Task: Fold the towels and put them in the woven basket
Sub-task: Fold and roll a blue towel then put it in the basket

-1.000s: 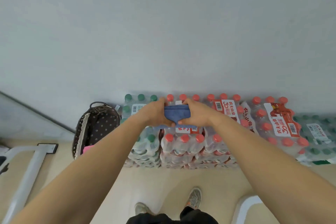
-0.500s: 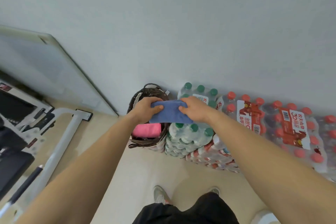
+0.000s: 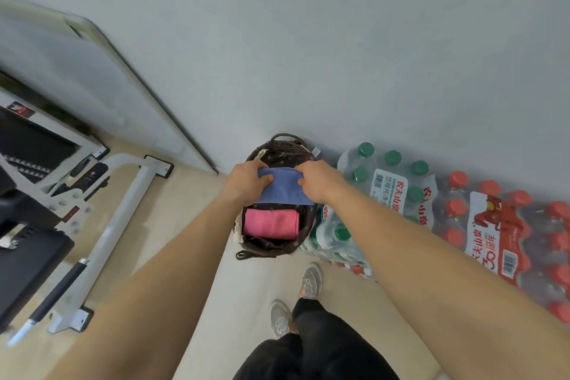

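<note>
Blue towel [image 3: 282, 190], folded, pinched at each end by left hand [image 3: 246, 179] and right hand [image 3: 319, 177] over woven basket [image 3: 271, 248] — uneven release may unfold it onto the rim.

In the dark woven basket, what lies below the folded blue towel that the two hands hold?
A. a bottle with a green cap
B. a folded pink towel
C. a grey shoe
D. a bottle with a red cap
B: a folded pink towel lies inside the dark woven basket, just below the folded blue towel that the left hand and the right hand hold over it.
</note>
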Action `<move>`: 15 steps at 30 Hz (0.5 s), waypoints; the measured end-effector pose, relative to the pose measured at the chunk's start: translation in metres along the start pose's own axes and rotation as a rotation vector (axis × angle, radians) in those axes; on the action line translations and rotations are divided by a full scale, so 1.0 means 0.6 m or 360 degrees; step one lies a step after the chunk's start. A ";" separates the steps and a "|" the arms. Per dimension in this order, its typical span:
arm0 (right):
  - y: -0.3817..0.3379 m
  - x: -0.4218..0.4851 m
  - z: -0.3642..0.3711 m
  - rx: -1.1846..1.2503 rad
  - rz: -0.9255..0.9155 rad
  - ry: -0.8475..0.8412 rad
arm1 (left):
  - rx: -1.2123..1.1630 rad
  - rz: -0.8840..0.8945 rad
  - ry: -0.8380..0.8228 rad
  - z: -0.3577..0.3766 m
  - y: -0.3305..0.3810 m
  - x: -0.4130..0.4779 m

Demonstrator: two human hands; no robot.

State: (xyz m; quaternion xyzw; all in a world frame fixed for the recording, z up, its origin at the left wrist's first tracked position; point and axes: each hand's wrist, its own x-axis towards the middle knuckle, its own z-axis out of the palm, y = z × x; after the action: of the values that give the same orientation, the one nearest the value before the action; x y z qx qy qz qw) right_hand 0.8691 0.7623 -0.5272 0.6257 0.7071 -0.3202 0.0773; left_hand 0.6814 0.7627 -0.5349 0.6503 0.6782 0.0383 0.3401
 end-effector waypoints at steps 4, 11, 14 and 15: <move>0.002 0.058 0.041 -0.0062 0.0039 -0.0089 | 0.0155 -0.0033 -0.0032 0.038 -0.031 0.045; 0.004 0.120 0.107 -0.0048 0.0099 -0.0210 | 0.0394 -0.0035 -0.0082 0.100 -0.070 0.087; 0.012 0.134 0.122 -0.0035 0.0100 -0.0232 | 0.0489 0.0026 -0.0105 0.116 -0.083 0.099; 0.012 0.137 0.125 -0.0046 0.0098 -0.0245 | 0.0521 0.0055 -0.0101 0.118 -0.087 0.101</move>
State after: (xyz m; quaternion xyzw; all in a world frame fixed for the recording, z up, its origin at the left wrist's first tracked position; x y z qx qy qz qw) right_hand 0.8372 0.7896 -0.6304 0.6196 0.6840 -0.3545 0.1502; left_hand 0.6777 0.7823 -0.6401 0.7094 0.6531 -0.0872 0.2502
